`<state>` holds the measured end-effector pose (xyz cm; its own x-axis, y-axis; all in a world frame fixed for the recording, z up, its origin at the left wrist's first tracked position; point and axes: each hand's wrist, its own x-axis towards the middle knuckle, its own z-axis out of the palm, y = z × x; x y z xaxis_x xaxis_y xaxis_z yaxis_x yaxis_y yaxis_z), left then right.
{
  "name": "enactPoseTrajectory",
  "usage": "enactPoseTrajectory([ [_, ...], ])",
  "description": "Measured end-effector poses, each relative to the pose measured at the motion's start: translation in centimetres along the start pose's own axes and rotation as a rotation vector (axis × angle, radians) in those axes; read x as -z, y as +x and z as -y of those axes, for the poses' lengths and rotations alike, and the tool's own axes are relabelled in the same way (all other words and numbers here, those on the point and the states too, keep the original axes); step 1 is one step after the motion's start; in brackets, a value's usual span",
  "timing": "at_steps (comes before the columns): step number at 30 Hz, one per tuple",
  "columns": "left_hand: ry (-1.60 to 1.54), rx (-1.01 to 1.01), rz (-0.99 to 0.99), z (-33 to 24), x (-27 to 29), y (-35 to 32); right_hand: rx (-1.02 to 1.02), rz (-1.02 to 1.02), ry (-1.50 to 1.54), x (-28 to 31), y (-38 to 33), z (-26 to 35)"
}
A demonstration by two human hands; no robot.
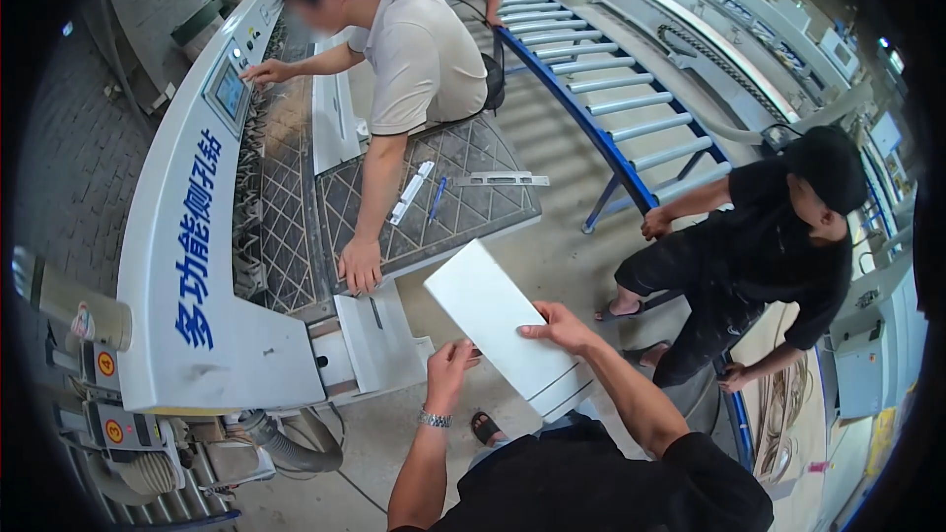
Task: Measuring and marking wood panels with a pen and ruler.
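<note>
A flat white rectangular panel (503,325) is held tilted in front of my body, with two dark lines across its near end. My right hand (560,329) is closed on its right edge, thumb on the upper face and the other fingers hidden beneath. On the opposite side, my left hand (451,370) has its fingers curled together at the panel's left edge; the fingertips are partly hidden there. A metal-banded watch (435,420) sits on my left wrist.
A big white machine (197,266) with a touchscreen (230,94) stands left. At its grid-patterned table (424,227), a person in a light shirt (434,49) touches the screen; rulers and a blue pen (438,199) lie there. A roller conveyor (631,108) and a person in black (778,236) are right.
</note>
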<state>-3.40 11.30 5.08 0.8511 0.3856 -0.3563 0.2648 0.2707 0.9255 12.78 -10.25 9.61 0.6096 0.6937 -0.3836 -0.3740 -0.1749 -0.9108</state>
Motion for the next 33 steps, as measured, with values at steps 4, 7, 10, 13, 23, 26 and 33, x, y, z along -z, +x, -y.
enactPoseTrajectory([
  [4, -0.386, 0.146, 0.035, -0.3, -2.7, 3.9, -0.039, 0.276, -0.445, 5.3, 7.7, 0.7],
  [7, -0.382, 0.206, -0.066, -0.7, -5.0, 6.1, 0.042, 0.200, -0.672, 8.2, 13.3, 1.2],
  [10, -0.489, 0.269, -0.259, -0.4, -7.9, 7.4, 0.410, -0.429, -0.856, 12.2, 19.7, 3.1],
  [13, -0.681, 0.247, -0.325, -0.1, -10.0, 7.8, 0.592, -0.638, -1.120, 17.0, 26.4, 5.4],
  [23, -1.099, 0.231, -0.503, 2.4, -12.5, 14.7, 0.222, -0.456, -0.896, 27.4, 31.3, 7.5],
  [26, -1.011, 0.227, -0.377, 3.0, -11.8, 17.9, 0.178, -0.537, -0.718, 31.1, 26.5, 9.3],
  [33, -1.170, 0.174, -0.307, 3.9, -13.0, 23.5, 0.089, -0.460, -0.462, 27.8, 16.4, 9.6],
])
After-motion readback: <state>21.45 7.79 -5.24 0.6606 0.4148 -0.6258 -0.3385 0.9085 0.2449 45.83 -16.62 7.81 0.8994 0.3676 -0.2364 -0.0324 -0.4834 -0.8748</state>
